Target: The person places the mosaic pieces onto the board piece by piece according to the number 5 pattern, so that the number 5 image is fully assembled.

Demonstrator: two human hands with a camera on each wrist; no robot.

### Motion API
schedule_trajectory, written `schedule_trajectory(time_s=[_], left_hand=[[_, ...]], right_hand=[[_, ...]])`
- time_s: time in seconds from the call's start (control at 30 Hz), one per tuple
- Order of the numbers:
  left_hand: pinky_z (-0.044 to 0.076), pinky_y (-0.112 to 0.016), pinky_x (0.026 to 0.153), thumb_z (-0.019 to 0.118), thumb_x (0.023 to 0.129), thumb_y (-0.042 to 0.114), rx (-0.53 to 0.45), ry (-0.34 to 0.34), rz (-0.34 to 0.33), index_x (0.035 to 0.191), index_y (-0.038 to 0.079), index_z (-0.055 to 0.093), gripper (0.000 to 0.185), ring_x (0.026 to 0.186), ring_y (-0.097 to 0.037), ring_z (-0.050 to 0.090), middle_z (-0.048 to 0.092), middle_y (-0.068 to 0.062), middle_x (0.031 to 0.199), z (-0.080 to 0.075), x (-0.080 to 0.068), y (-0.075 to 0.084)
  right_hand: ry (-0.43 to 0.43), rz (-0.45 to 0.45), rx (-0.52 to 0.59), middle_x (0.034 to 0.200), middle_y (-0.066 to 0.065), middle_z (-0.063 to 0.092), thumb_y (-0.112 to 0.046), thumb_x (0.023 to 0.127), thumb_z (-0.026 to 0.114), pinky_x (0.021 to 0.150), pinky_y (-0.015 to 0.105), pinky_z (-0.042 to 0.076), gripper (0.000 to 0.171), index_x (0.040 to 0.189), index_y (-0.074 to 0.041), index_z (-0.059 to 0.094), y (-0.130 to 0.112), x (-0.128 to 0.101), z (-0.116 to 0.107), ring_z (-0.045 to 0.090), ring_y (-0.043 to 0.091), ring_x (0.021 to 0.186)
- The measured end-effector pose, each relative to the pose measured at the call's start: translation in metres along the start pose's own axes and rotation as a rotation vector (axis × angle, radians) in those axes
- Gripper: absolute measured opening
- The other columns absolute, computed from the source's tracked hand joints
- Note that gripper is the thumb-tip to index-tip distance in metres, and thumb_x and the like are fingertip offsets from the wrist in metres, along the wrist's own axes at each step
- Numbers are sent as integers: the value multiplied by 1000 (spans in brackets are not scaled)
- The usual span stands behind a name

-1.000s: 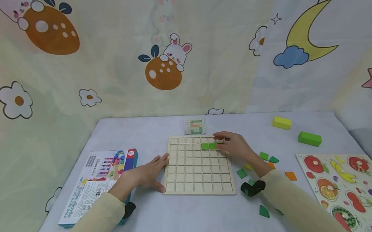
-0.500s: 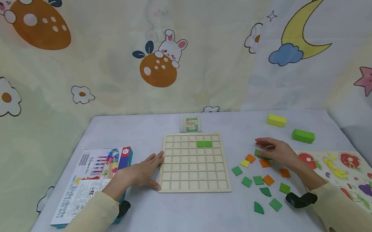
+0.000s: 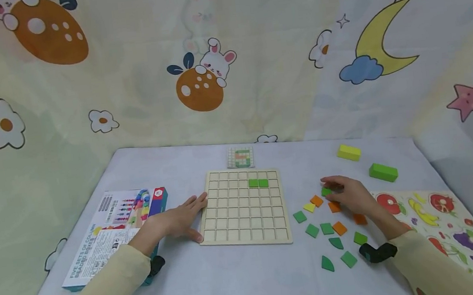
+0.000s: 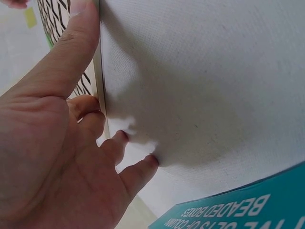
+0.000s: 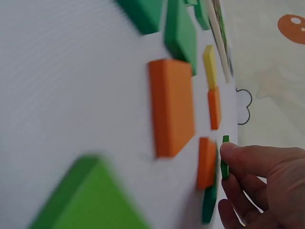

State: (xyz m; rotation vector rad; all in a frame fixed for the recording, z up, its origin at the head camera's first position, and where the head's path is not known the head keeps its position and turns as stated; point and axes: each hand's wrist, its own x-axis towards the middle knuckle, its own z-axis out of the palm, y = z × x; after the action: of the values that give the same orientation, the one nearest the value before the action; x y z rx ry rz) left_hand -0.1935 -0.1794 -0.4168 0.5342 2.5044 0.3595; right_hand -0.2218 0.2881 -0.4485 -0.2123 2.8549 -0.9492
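A wooden grid board [image 3: 243, 214] lies on the table with two light green square tiles [image 3: 258, 183] side by side in its upper right cells. My left hand [image 3: 179, 219] rests at the board's left edge, fingers spread; in the left wrist view the thumb [image 4: 71, 52] lies along that edge. Over the loose tiles on the right, my right hand [image 3: 349, 194] pinches a green tile [image 5: 225, 157] between thumb and fingertips. Beside it in the right wrist view are an orange tile [image 5: 206, 162] and a dark green piece [image 5: 209, 202] partly hidden behind it.
A small pattern card [image 3: 240, 157] lies behind the board. At left is a bead box [image 3: 100, 248]. A yellow block [image 3: 348, 152] and a green block [image 3: 383, 172] sit at back right, near a fruit picture board [image 3: 439, 222]. Several tiles, including a green quarter-round [image 3: 327, 263], lie between.
My right hand has moved from the grid board rightward to the loose tiles and now grips a green one. The left hand stays at the board's edge. The head view has shifted slightly.
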Motion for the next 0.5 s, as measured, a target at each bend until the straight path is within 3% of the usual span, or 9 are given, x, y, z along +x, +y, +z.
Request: schedule_trajectory(time_s=[0.2,0.5], left_hand=[[28,-55,115,78,78,39,4,0,-9,157,14,11,106,152,-31,2,-1,-2,166,0,-3,-4],[27,-54,116,78,78,41,-2,2,-24,157,19,10,107,153,-26,1,-1,2,166,2,1,-2]], right_hand=[[7,-41,45,123,14,65,-16,89,67,99,50,47,48,136,-10,55,-36,25,16,56,34,115],[-55,-180,131,117,9,68,-11,86,71,100,44,47,48,132,-10,59,-117,68,69,60,27,112]])
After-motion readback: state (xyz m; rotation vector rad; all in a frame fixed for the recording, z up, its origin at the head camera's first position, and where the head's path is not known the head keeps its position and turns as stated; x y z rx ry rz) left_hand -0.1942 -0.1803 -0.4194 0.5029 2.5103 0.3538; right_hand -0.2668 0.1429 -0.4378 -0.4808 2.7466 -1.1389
